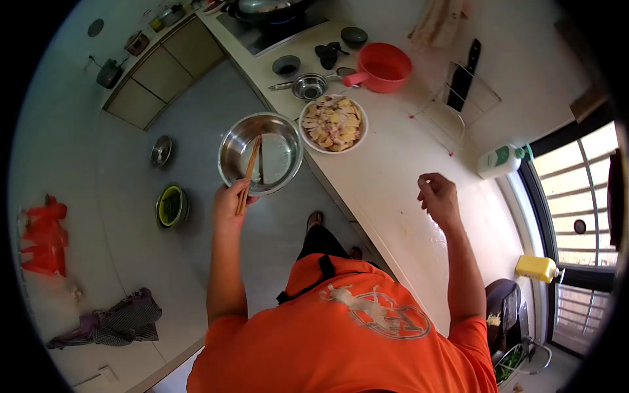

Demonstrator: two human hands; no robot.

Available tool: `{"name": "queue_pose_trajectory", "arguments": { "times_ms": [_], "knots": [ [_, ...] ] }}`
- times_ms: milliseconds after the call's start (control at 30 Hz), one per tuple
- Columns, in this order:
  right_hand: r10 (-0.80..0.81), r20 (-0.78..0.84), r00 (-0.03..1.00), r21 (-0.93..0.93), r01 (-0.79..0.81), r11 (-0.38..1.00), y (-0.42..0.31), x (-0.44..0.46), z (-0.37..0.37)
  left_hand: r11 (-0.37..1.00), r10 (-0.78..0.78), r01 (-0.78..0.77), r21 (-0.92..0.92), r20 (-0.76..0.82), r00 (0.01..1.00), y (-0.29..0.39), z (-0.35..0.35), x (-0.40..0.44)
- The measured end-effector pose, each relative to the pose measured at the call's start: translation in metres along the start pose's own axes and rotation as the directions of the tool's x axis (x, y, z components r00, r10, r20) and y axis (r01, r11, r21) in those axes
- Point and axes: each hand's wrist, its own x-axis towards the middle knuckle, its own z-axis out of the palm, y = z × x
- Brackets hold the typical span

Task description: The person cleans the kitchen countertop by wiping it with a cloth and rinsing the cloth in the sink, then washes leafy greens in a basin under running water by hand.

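Observation:
My left hand [234, 198] grips the rim of a stainless steel bowl [229, 152], which hangs over the floor beside the counter edge. Pinched in the same hand are wooden chopsticks [253, 164], lying across the bowl's mouth. The inside looks bare apart from shine and a dark streak. My right hand [439, 196] is above the counter with its fingers curled together; what they hold, if anything, is hidden. Beside the steel bowl, a white plate [364, 134] on the counter carries chopped pale meat pieces [333, 123].
Along the counter [386, 229] stand a red pot [385, 67], a small strainer [309, 86], dark bowls, a knife [464, 77] in a wire rack, and a white jug [501, 162]. A wok [268, 8] sits on the stove. Basins, one with greens [171, 205], lie on the floor at left.

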Motion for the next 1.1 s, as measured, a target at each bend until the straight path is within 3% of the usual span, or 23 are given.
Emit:
{"name": "queue_pose_trajectory", "arguments": {
  "times_ms": [300,433,500,567,667,767,900,967,1100],
  "knots": [
    [-0.194,-0.008,0.981,-0.207,0.189,0.960,-0.116,0.193,0.065,0.997,-0.023,0.018,0.070,0.071,0.997,0.045,0.025,0.127],
    [-0.445,0.049,0.894,-0.479,0.412,0.776,-0.145,0.312,0.119,0.989,-0.050,0.042,0.139,0.051,0.997,0.076,0.035,0.161],
    [-0.470,0.092,0.878,-0.491,0.451,0.745,-0.157,0.362,0.150,0.978,-0.061,0.057,0.200,0.012,0.998,0.095,0.041,0.173],
    [-0.429,0.230,0.873,-0.578,0.477,0.661,-0.169,0.407,0.175,0.978,-0.073,0.070,0.195,0.008,0.997,0.099,0.042,0.190],
    [-0.238,0.251,0.938,-0.704,0.346,0.620,-0.153,0.472,0.218,0.975,-0.091,0.092,0.200,-0.012,0.996,0.099,0.043,0.210],
    [-0.190,0.228,0.955,-0.845,0.291,0.448,-0.121,0.493,0.262,0.964,-0.118,0.108,0.242,0.026,0.993,0.099,0.042,0.229],
    [-0.086,0.321,0.943,-0.836,0.325,0.443,-0.131,0.530,0.271,0.962,-0.069,0.043,0.270,0.087,0.994,0.133,0.073,0.266],
    [-0.061,0.398,0.915,-0.848,0.393,0.356,-0.124,0.545,0.272,0.951,-0.045,0.011,0.309,0.105,0.993,0.151,0.096,0.285],
    [-0.296,0.086,0.951,-0.724,0.263,0.638,-0.161,0.508,0.238,0.940,-0.009,-0.064,0.334,0.214,0.977,0.169,0.145,0.338]
  ]
}}
